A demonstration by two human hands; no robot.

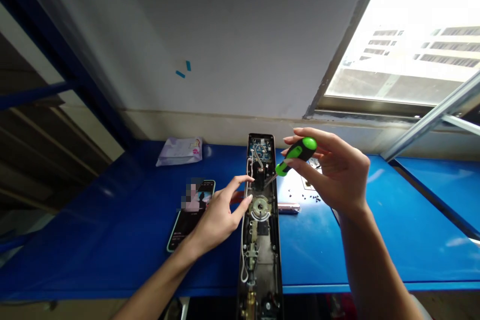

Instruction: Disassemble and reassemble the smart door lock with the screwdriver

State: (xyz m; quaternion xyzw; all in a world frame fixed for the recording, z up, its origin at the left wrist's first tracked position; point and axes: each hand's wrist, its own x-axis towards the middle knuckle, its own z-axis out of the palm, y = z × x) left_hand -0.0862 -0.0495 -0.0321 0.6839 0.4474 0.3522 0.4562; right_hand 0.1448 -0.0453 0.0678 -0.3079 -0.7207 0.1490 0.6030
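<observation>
Long black metal lock body (259,240), innards exposed, lies lengthwise on blue tabletop (127,225). Left hand (219,216): fingers loosely spread, tips touching lock's left rim. Right hand (339,177): fingers curled round green-and-black-handled screwdriver (297,155), tip down inside lock.

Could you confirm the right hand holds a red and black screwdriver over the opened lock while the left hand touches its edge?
No: the head view shows a green and black screwdriver, not red, in the right hand; the left hand touches the edge of the lock.
</observation>
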